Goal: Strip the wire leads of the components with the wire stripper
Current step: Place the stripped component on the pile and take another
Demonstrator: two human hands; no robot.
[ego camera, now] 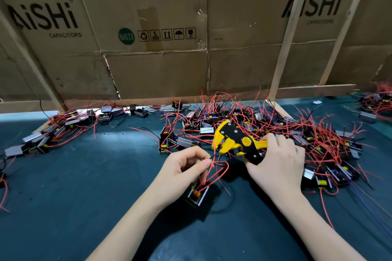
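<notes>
Yellow wire stripper [237, 141] handles — hidden inside right hand [277, 165]; jaw contact unclear.

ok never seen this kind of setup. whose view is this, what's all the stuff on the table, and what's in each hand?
There is no robot here: a person is working with bare hands, and the single picture comes from a wide-angle camera on their head, looking forward and down. The right hand grips a yellow and black wire stripper. The left hand pinches a red lead near the stripper's jaws; that lead runs to a small black component under the hand. On the dark green mat lie many more such components with red and black leads: a big tangled pile behind the right hand and a smaller group at far left. Cardboard boxes printed AiSHi form the back wall.
</notes>
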